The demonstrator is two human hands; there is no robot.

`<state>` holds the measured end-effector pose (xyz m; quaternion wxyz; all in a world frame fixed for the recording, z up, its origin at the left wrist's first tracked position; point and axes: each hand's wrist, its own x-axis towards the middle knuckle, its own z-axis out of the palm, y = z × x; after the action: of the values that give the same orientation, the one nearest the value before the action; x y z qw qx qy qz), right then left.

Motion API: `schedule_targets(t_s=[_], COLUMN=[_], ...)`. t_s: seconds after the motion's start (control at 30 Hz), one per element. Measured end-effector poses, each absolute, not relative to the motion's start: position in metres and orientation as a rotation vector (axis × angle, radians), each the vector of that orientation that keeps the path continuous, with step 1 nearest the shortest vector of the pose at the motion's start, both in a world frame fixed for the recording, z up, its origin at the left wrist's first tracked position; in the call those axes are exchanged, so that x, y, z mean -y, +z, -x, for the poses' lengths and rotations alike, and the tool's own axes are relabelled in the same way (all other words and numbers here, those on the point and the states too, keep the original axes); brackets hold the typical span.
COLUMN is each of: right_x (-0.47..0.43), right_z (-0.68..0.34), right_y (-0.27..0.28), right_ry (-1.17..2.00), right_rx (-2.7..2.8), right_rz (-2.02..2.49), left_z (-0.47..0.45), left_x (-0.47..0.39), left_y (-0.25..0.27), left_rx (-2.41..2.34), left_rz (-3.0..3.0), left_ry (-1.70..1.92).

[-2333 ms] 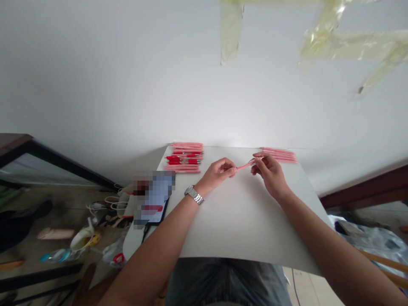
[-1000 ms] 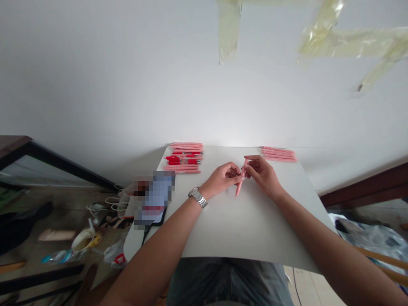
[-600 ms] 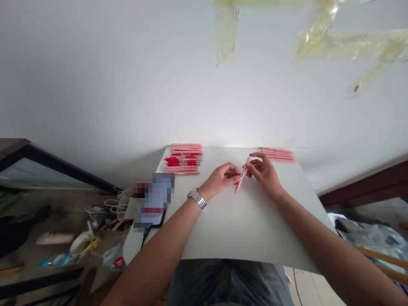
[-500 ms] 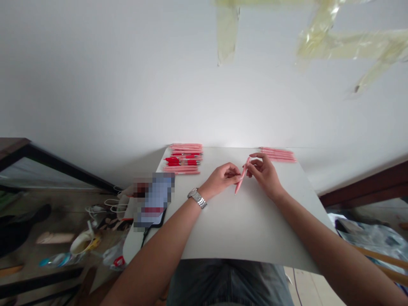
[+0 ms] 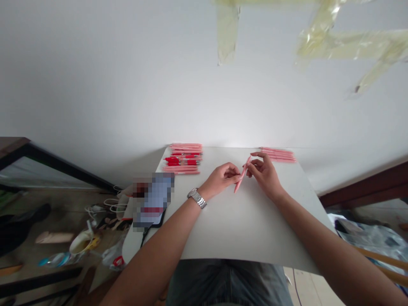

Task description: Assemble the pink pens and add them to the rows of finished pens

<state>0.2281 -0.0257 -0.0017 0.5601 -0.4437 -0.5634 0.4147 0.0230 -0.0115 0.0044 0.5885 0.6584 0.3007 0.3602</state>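
**Pink pen held obliquely between two bare hands over a white table**

A pink pen [image 5: 243,173] occupies the space between the two hands, above the middle of the white table [image 5: 248,229]. Its long axis runs aslant: the upper end leans away from the wearer and to the right, while the lower end points back toward the wearer and to the left. The left hand [image 5: 223,176] grasps the barrel in a pinch of thumb and fingers around its middle, leaving the lower end projecting free. The right hand [image 5: 263,171] grips the upper part between thumb and fingers, with the index finger reaching out beside the top end. The right hand is thus the nearer to the upper end, the left to the lower.

Beyond the right hand, near the wall [image 5: 127,85], lies a row of pink pens [image 5: 279,154]; at the far left is a mixed group of red and pink pens [image 5: 183,162]. A phone [image 5: 153,204], its screen pixelated, lies nearer the wearer on that side.

The fingers hide parts of the barrel. Whether the index fingertip touches the top end cannot be told, nor can fine detail at either end. Both forearms are cut off by the frame.
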Motion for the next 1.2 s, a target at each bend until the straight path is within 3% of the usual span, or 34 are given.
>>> schedule_targets(t_s=[1.2], right_x=[0.025], right_z=[-0.233], right_y=[0.002], right_ry=[0.900], right_rx=[1.375], right_rz=[1.097], left_z=[-0.015], left_x=[0.003], left_y=[0.006], left_rx=[-0.901], left_rz=[-1.643], left_ry=[1.150])
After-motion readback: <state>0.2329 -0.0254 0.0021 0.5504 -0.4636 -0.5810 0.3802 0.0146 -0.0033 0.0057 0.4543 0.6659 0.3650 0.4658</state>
